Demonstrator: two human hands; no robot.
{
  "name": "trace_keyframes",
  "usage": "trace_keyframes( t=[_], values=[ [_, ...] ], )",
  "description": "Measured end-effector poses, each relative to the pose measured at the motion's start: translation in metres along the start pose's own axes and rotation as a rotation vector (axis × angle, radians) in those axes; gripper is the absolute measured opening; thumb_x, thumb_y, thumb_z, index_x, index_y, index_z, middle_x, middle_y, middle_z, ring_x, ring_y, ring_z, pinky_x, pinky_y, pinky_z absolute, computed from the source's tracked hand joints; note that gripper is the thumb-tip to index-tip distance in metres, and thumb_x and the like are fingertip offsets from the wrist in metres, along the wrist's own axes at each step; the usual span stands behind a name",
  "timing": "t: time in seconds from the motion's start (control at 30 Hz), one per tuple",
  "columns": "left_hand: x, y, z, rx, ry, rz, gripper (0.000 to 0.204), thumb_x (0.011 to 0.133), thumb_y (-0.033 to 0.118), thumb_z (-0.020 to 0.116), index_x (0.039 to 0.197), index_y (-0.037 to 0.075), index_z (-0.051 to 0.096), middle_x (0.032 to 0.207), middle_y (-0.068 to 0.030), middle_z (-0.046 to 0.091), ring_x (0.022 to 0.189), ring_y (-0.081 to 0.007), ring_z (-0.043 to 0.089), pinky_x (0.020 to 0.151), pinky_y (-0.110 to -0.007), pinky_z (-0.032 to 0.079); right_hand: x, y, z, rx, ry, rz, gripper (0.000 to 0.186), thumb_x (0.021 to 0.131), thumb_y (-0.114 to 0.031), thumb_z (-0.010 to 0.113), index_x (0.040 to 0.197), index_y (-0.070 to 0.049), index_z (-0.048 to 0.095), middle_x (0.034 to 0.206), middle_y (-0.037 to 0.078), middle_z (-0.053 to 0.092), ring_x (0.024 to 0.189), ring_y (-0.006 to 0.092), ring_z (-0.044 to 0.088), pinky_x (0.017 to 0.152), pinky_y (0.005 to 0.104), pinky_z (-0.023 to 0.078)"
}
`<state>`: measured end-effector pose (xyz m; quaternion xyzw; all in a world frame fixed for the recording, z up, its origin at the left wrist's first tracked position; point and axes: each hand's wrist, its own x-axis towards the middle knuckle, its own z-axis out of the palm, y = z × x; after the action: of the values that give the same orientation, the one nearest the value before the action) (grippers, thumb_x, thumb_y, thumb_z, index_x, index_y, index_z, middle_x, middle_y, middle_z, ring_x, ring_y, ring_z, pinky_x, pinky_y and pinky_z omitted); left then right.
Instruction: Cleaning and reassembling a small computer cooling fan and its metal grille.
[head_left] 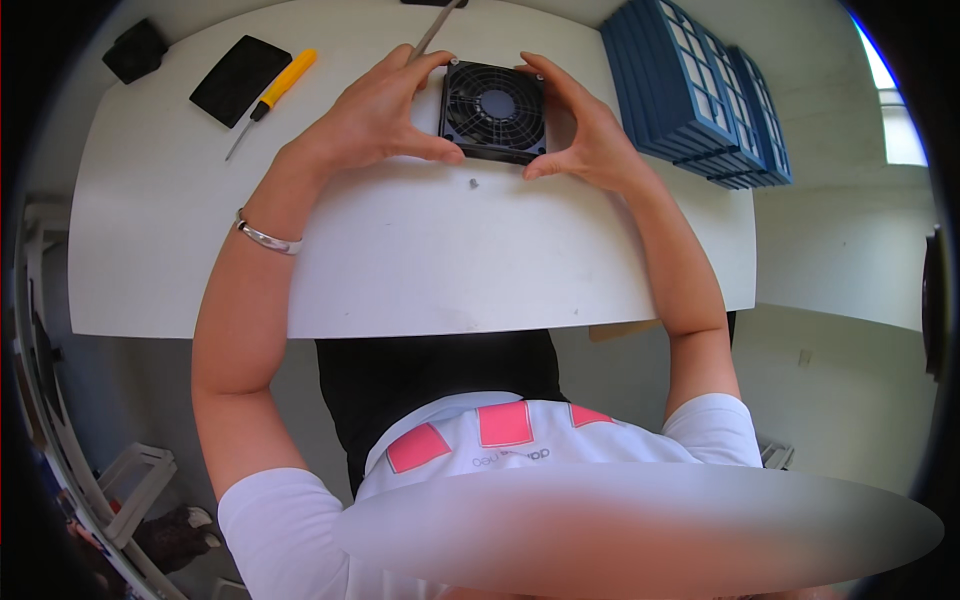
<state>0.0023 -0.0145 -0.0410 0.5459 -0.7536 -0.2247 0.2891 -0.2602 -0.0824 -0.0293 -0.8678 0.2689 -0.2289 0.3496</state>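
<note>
A square black computer fan (494,112) with a round grille and a grey hub stands at the far middle of the white table. My left hand (375,112) grips it at the left corners, thumb at the near corner and fingers at the far one. On the opposite side my right hand (590,130) has its thumb at the near right corner and its fingertips at the far right corner. A thin grey rod-like tool (436,30) sticks out beyond my left fingers; whether that hand holds it is hidden. One small grey bit (474,183) lies just in front of the fan.
Left of my left hand lies a screwdriver (284,83) with a yellow handle, beside a flat black rectangular piece (240,80). Another black object (136,51) sits at the far left corner. Stacked blue plastic bins (665,90) stand on the table (450,270) at the far right.
</note>
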Motion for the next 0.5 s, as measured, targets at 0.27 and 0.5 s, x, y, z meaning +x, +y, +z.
trace_keyframes(
  t=[0.27,0.5],
  values=[
    [-0.001,0.005,0.000,0.037,0.007,0.011,0.089,0.058,0.027,0.086,0.135,0.009,0.045,0.099,-0.0072,0.046,0.095,-0.0216,0.049,0.085,-0.031,0.045,0.001,-0.013,-0.001,-0.176,-0.005,-0.060,0.091,0.063,-0.022,0.083,0.141,-0.011,0.037,0.132,0.014,0.048,0.122,0.0305,0.048,0.104,0.0381,0.040],
    [0.000,0.006,-0.001,0.064,-0.008,0.018,0.090,0.058,0.025,0.085,0.136,0.009,0.043,0.100,-0.0075,0.045,0.095,-0.0221,0.049,0.086,-0.031,0.045,-0.001,-0.010,0.000,-0.154,0.001,-0.074,0.093,0.062,-0.021,0.083,0.142,-0.010,0.037,0.136,0.013,0.045,0.127,0.0275,0.044,0.106,0.0381,0.036]
  ],
)
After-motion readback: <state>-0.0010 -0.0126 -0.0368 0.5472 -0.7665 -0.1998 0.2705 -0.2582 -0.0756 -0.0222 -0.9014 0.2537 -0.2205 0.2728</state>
